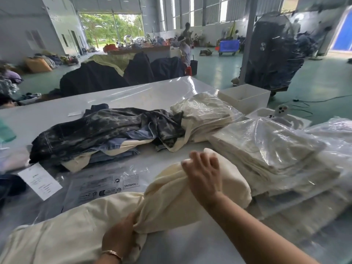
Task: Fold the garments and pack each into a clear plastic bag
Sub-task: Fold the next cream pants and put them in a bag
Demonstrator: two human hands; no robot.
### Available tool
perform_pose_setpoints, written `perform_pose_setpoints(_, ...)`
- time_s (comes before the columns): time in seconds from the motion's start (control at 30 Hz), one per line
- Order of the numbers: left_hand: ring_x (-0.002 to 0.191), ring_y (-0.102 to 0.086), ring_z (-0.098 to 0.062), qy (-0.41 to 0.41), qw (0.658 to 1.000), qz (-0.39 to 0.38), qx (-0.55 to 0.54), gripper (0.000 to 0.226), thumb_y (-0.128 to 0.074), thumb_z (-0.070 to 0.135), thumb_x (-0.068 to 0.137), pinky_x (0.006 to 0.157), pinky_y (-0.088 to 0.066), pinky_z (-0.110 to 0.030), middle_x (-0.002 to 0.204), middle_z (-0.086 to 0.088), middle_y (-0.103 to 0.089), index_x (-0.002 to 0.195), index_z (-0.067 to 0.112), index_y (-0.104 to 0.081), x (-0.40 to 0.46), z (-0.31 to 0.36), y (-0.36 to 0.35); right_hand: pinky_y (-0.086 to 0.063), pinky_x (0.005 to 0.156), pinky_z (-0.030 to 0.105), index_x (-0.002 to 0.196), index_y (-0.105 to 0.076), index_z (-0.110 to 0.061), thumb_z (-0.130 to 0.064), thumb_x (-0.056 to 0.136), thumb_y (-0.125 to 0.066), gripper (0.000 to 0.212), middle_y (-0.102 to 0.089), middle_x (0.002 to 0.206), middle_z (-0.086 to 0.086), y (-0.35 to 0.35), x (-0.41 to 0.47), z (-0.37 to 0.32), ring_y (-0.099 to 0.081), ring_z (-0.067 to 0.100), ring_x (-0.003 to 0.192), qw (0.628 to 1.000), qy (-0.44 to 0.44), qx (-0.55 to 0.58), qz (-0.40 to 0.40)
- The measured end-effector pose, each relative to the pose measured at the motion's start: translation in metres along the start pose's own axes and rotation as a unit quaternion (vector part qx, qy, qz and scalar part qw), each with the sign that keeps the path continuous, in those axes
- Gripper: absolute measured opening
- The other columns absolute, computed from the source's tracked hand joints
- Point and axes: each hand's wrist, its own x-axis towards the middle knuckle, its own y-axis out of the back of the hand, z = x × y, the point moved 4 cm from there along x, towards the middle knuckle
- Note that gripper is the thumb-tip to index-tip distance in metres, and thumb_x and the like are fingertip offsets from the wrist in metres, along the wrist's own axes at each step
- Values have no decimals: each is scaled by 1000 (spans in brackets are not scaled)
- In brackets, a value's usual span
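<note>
Near table (47,115) front edge: left hand (120,239) clutching bunched cream garment (171,199); right hand (203,172) gripping its far fold, beside bagged stack (266,149).

A large hall with a green floor (219,73), pale walls (28,25), tall windows (224,10) and an open doorway (112,29) showing trees. A grey pillar (247,35) stands beyond the white bench (47,115).

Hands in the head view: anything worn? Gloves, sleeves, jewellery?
No gloves on either hand. Both forearms are bare as far as the picture shows, with no sleeves in view. The left hand has a thin metal bangle at the wrist, gold or rose-gold in tone. The right hand shows no ring, watch or band.
</note>
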Motion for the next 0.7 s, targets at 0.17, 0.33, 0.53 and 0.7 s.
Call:
perform_pose_setpoints(0.17,104,-65,-19,96,995,14,33,48,-45,32,87,82,-51,-28,121,3,-63,131,50,-39,-5,-1,6,-24,115,37,142,-42,-24,-21,82,-59,62,-15,161,3,-69,-93,12,-15,23,147,915,13,149,-374)
perform_pose_setpoints(0.33,129,-33,-23,154,981,15,119,50,-44,28,85,100,-42,-37,136,-1,-34,134,30,-33,3,55,17,-43,67,26,72,-61,-16,-6,70,-68,13,-63,85,3,-59,-154,72,-58,20,83,924,-241,265,-132)
perform_pose_setpoints(0.53,141,-19,-17,-47,994,83,44,67,-42,56,81,115,-11,-39,150,6,-30,140,27,-36,40,202,21,-51,54,23,93,-69,0,-32,82,-74,34,-70,80,17,-76,-182,116,-66,27,69,572,-647,458,-210)
perform_pose_setpoints(0.7,145,-21,-17,-29,997,-54,-39,99,-52,78,73,117,-6,-43,153,0,-34,148,19,-27,78,254,-15,-40,56,28,107,-65,-5,-1,79,-71,29,-70,85,14,-86,-160,106,-58,23,67,407,-597,666,-185)
